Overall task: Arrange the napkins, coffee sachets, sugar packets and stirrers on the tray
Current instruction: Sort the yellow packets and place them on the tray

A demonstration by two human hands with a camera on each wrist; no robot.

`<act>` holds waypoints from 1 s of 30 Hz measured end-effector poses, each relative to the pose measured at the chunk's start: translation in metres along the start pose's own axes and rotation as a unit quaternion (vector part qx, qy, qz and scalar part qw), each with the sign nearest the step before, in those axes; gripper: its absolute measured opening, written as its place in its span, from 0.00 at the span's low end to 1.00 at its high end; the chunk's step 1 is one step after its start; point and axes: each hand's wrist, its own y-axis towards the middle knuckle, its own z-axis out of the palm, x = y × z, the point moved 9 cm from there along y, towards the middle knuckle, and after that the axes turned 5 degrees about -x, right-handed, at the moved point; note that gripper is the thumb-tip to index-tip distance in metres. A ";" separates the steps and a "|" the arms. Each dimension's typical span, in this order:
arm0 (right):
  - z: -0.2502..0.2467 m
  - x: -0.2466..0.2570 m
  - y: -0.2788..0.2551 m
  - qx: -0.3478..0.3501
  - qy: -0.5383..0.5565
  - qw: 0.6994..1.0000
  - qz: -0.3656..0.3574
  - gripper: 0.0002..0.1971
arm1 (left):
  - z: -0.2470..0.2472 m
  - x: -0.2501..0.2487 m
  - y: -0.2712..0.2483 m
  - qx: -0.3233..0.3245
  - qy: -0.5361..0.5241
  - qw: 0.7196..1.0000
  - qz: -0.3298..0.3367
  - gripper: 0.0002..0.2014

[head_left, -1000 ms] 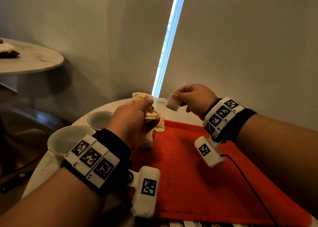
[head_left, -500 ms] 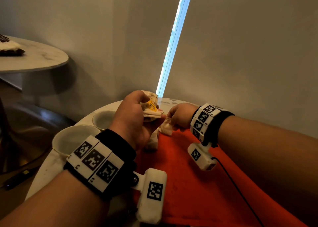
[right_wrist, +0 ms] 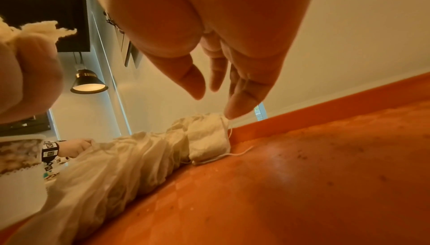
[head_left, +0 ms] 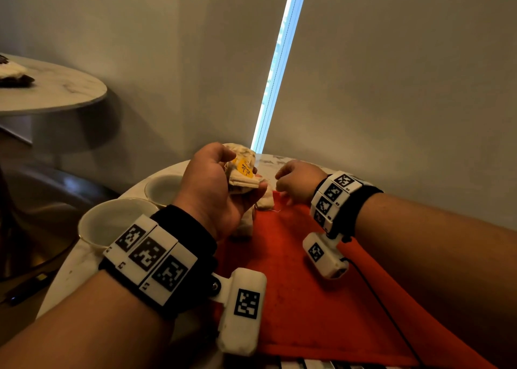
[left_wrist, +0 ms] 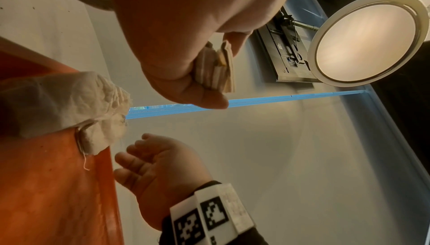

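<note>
Landmark: the orange tray [head_left: 321,270] on the round marble counter [head_left: 282,161].

Left hand [head_left: 215,189]: raised above the tray's far left corner, fingers curled round a small stack of sachets [head_left: 243,177]; the top one bears a yellow label. In the left wrist view the stack's edges [left_wrist: 218,68] show between thumb and fingers.

Right hand [head_left: 296,184]: above the tray's far edge, holding nothing, fingers loosely extended. In the right wrist view its fingertips [right_wrist: 235,109] hang just over one sachet [right_wrist: 209,138]; contact cannot be judged.

On the tray: that cream sachet with a thin string lies in the far left corner, against the rim. Beside it a crumpled white napkin [right_wrist: 130,160] stretches along the tray's left edge; both also appear in the left wrist view (sachet [left_wrist: 104,135], napkin [left_wrist: 60,100]).

Off the tray: two white cups, near cup [head_left: 112,220] and far cup [head_left: 162,187], stand on the counter to the tray's left. A second round table [head_left: 53,89] stands well apart, further left, by the wall.
</note>
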 end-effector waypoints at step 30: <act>-0.017 0.035 -0.042 0.081 0.331 0.937 -0.072 0.05 | 0.006 0.016 -0.006 0.023 0.133 0.990 -0.025 0.11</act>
